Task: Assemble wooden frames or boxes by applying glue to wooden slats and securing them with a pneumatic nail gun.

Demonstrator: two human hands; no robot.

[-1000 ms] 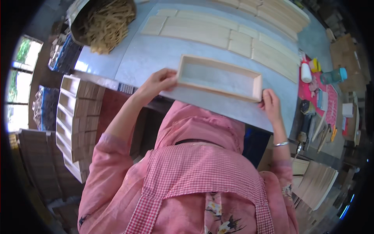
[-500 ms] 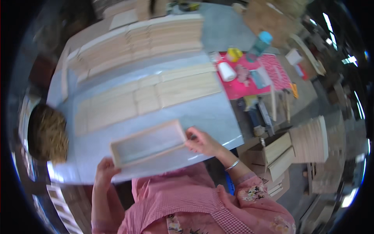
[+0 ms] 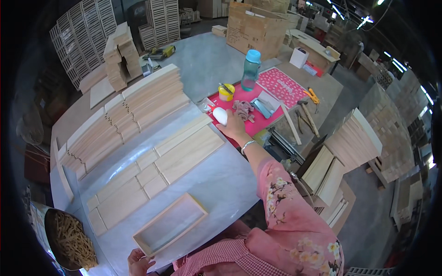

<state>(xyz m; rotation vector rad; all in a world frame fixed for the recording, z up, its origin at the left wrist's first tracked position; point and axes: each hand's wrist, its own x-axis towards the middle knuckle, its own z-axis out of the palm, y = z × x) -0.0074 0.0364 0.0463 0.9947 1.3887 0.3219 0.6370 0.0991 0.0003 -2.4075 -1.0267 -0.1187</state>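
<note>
A shallow rectangular wooden frame point(image 3: 187, 198) lies at a slant near the front edge of the grey table. My left hand point(image 3: 139, 263) is at its near left corner, with thumb and finger closed about that end. My right arm reaches out to the far right, where my right hand point(image 3: 235, 126) grips a white squeeze bottle point(image 3: 220, 116) with a red tip. The bottle is tilted over the pink mat point(image 3: 239, 94), and my fingers partly hide it. Beyond the wooden frame, flat thin boards point(image 3: 170, 165) lie side by side in rows.
Stacked boards point(image 3: 152, 96) stand along the table's far left. Around the mat are a yellow tub point(image 3: 226, 93), a crumpled rag point(image 3: 243, 110), a teal bottle point(image 3: 251, 71), pliers point(image 3: 304, 122) and a hammer point(image 3: 309, 117). A basket of wood strips point(image 3: 73, 239) sits at left; a cardboard box point(image 3: 255, 30) is behind.
My right hand has let go of the wooden frame and moved far right onto the white bottle. The frame now rests on the table, and the view has turned to the right.
</note>
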